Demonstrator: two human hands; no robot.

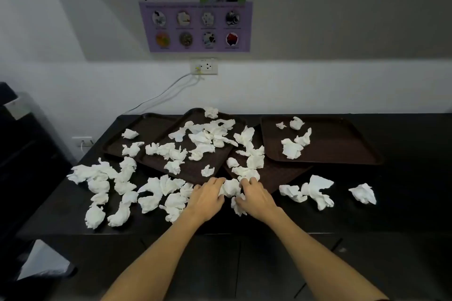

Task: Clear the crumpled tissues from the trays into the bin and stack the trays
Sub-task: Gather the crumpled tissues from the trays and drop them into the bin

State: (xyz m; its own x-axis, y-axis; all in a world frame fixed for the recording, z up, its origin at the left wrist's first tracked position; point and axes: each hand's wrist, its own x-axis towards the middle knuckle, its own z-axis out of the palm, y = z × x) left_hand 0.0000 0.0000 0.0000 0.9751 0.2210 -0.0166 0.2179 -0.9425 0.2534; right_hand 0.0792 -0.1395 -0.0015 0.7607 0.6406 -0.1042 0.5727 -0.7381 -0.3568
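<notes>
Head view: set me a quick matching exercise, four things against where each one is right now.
Things:
1 right tray
2 poster
3 lone tissue
4 tissue clump

Places:
A on the wall above the socket
B on the bare counter, far right, off any tray
C gripped between left hand and right hand
D back right of the counter, a few tissues on it

Pairs: 1-D, 2-A, 3-B, 4-C

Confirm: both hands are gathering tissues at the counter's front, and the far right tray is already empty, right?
No. In the head view the far right tray holds several crumpled tissues. The left hand and right hand do grip a tissue clump at the counter front.
</notes>
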